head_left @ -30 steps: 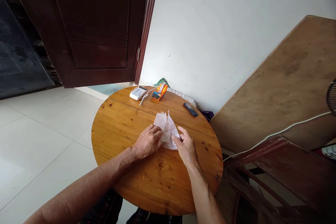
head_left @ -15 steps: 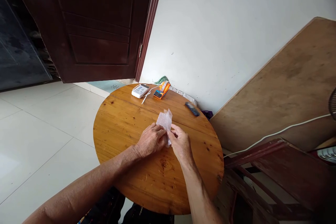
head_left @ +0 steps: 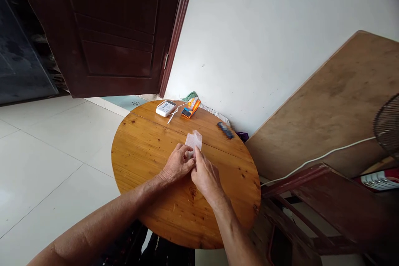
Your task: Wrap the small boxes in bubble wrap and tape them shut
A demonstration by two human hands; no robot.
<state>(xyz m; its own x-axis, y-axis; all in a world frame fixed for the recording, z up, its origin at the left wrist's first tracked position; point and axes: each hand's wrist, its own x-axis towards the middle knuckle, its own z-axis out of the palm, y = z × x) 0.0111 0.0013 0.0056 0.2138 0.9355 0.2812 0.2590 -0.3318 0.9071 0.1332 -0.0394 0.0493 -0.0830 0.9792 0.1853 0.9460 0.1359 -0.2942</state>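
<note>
A pale wall (head_left: 249,50) fills the back, with a dark red door (head_left: 115,33) at 11 o'clock and a wooden board (head_left: 327,108) at 2. Below is a round wooden desk (head_left: 143,149), taken here as the clock. Near its middle, both hands meet: the left (head_left: 176,164) has thumb and fingers bent around the near part of a piece of bubble wrap (head_left: 193,139); the right (head_left: 206,174) is curled, forefinger laid on the wrap, though whether it grips or only presses I cannot tell. The wrap lies just toward 12 from the centre. Folding looks partly done: the piece is narrow, but its far end stands loose and uneven. Its near end and any contents are hidden. A white box (head_left: 166,108) at 11 and an orange tape dispenser (head_left: 190,108) at 12 lie untouched, well apart from the hands
</note>
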